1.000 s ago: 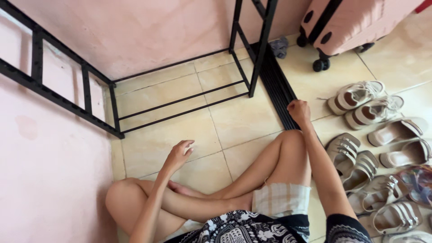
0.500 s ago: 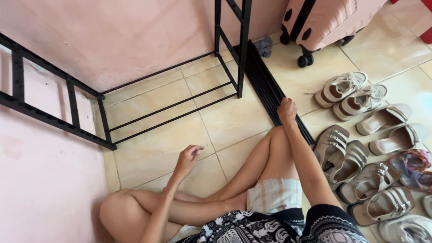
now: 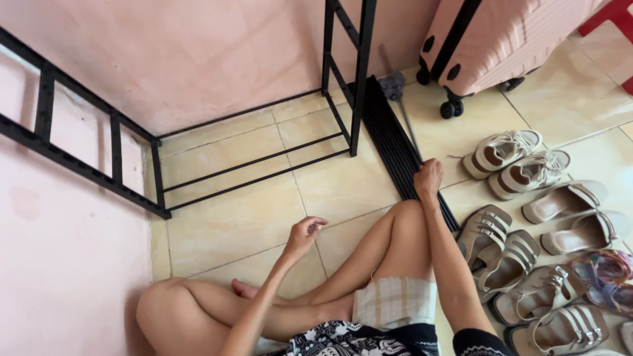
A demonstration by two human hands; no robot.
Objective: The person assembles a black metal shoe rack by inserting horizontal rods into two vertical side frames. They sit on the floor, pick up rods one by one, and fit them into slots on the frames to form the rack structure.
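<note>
- My right hand (image 3: 428, 178) is closed over the near end of the black slatted panel (image 3: 390, 135), which lies flat on the floor tiles (image 3: 224, 224) beside the black rack frame (image 3: 343, 79).
- My left hand (image 3: 304, 232) hovers loosely curled, holding nothing.
- I'd keep the panel level, clear of the sandals (image 3: 491, 231).
</note>
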